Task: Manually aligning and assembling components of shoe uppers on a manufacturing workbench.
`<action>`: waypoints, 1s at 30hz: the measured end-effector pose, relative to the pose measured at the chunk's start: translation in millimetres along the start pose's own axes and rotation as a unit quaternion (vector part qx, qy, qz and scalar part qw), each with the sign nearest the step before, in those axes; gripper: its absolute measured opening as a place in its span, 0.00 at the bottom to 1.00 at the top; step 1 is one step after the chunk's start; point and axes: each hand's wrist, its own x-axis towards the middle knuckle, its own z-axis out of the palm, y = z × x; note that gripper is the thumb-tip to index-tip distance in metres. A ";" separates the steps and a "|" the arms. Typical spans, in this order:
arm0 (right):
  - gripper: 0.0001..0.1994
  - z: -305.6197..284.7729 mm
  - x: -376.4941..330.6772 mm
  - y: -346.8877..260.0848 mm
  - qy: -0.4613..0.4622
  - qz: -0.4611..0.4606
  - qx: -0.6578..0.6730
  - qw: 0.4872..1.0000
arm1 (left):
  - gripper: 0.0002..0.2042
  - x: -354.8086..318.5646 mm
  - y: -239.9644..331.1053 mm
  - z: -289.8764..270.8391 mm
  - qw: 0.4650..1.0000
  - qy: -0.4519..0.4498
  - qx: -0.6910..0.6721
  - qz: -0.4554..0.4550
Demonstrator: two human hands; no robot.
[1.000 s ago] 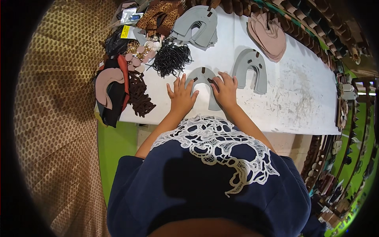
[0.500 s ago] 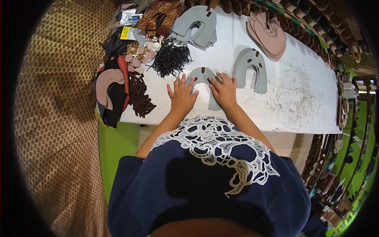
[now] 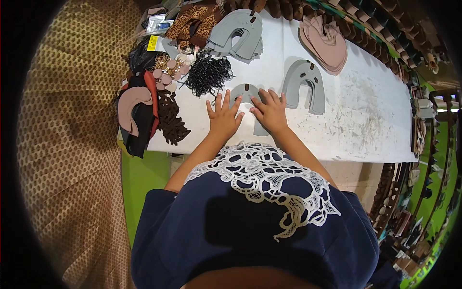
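White tabletop [image 3: 288, 125]: both hands flat, fingers spread, palms down on grey horseshoe-shaped piece [image 3: 246, 92] at near-centre. Left hand [image 3: 224, 117] covers its left leg, right hand [image 3: 271, 111] its right. No closed grip, just pressing. Unchanged from a second ago.

A long white counter [image 3: 365, 120] carries loose piles. At its far end sits a stack of grey horseshoe-shaped pieces [image 3: 238, 31], with a stack of pink pieces [image 3: 325, 41] well to the right. A single grey arch-shaped piece [image 3: 305, 84] lies between them, nearer the front. On the left there is a black beaded tangle [image 3: 209, 77], leopard-print material [image 3: 192, 21], small pink discs [image 3: 168, 74] and dark brown trim [image 3: 171, 118]. A patterned brown mat [image 3: 67, 159] covers the floor.
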 end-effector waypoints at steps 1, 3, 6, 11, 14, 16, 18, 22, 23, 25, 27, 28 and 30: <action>0.16 0.3 -0.3 -0.1 0.003 -0.002 -0.009 1.000 | 0.25 0.4 0.3 -0.6 1.000 -0.008 -0.001 -0.003; 0.16 0.8 -0.7 0.3 0.007 -0.005 -0.018 1.000 | 0.25 1.2 1.0 -1.6 1.000 -0.015 -0.002 -0.006; 0.16 0.7 0.0 0.6 0.004 -0.010 -0.030 0.999 | 0.25 0.7 1.5 -1.5 1.000 -0.011 0.000 -0.006; 0.15 1.4 -4.2 1.4 0.028 -0.019 -0.026 0.999 | 0.25 -1.5 2.0 -3.7 0.999 0.016 -0.030 -0.019; 0.14 1.6 -4.9 1.9 0.028 -0.014 -0.026 0.999 | 0.24 -2.7 2.4 -4.3 1.000 0.018 -0.014 -0.020; 0.14 1.9 -3.6 2.1 0.029 -0.012 -0.025 0.999 | 0.24 -1.7 1.8 -3.7 1.000 0.019 -0.013 -0.021; 0.14 2.0 -3.0 1.2 0.030 -0.012 -0.024 0.999 | 0.24 -2.8 1.1 -3.0 0.999 0.021 -0.013 -0.024; 0.13 0.7 -4.8 2.1 0.039 -0.008 -0.016 0.999 | 0.24 -3.0 1.2 -1.4 0.999 0.037 -0.017 -0.028; 0.12 -0.1 -5.2 1.9 0.042 -0.002 -0.012 0.999 | 0.23 -3.2 1.4 -1.9 0.998 0.041 -0.024 -0.035; 0.12 -0.3 -6.0 1.4 0.048 -0.005 -0.011 0.999 | 0.23 -5.6 0.6 -3.9 0.999 0.038 -0.011 -0.031; 0.11 -0.2 -7.0 2.2 0.055 -0.007 -0.011 0.998 | 0.22 -6.8 1.1 -4.4 0.999 0.033 0.002 -0.027; 0.11 -0.5 -6.9 2.1 0.057 -0.007 -0.010 0.998 | 0.21 -6.5 0.9 -4.0 0.999 0.046 0.003 -0.022; 0.11 -0.4 -6.6 1.5 0.059 -0.007 -0.010 0.998 | 0.21 -6.5 0.6 -2.9 0.998 0.059 0.003 -0.019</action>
